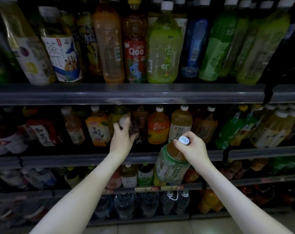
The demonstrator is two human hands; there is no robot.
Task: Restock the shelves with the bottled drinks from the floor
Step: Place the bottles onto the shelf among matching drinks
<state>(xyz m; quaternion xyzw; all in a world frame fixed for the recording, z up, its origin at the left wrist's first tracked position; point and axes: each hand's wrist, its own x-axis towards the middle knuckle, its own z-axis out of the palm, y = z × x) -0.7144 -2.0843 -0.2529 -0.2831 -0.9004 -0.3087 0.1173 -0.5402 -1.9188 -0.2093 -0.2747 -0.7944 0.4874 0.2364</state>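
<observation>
Dim shop shelving fills the view, four tiers of bottled drinks behind grey rail fronts, with a strip of pale floor tile [177, 227] at the bottom. On the top shelf [126, 94] large bottles stand side by side, among them a red Qoo bottle [135, 59] just beside a big green tea bottle [163, 48].

The left hand [122, 138] reaches into the middle shelf [75, 160], fingers and thumb curled round the top of a dark bottle [133, 129] with a whitish cap. That bottle is blurred. It sits in the row between a yellow-labelled bottle [99, 129] and an orange bottle [158, 127]. Whether its base rests on the shelf cannot be told, since the hand and wrist cover it.

The right hand [194, 146] pinches the white cap [183, 140] of a green-labelled tea bottle [172, 168], fingertips closed round the rim. This bottle hangs tilted in the air, cap toward the upper right, in front of the middle shelf's rail and not on any shelf. Its lower end overlaps the smaller bottles of the tier below.

Clear water bottles [126, 205] fill the lowest tier, near the floor.
</observation>
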